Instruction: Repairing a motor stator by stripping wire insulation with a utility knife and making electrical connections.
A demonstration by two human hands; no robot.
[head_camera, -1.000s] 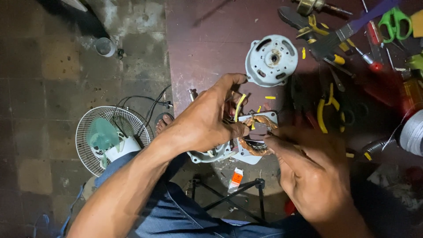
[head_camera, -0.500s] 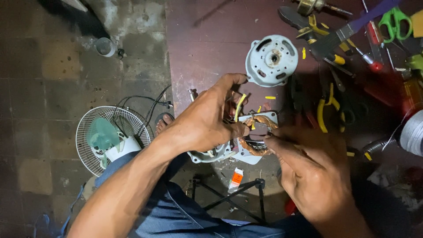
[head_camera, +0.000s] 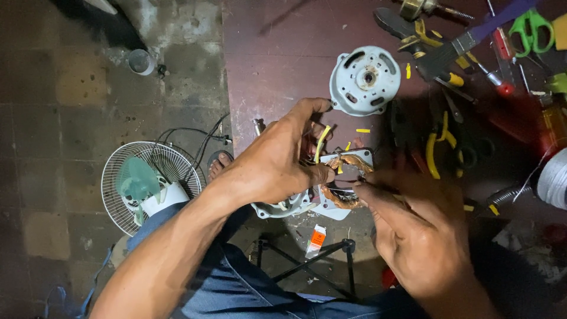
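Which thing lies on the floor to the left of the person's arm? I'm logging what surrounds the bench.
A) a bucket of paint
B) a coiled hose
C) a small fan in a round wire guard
C: a small fan with green blades in a round wire guard lies beside the left forearm.

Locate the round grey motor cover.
Head view, upper centre: the round grey motor cover lies flat on the dark red table, just beyond the left hand, left of the tools.

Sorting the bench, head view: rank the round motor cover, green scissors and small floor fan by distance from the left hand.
1. Round motor cover, just above the left hand.
2. Small floor fan, on the floor to its left.
3. Green scissors, far top right.
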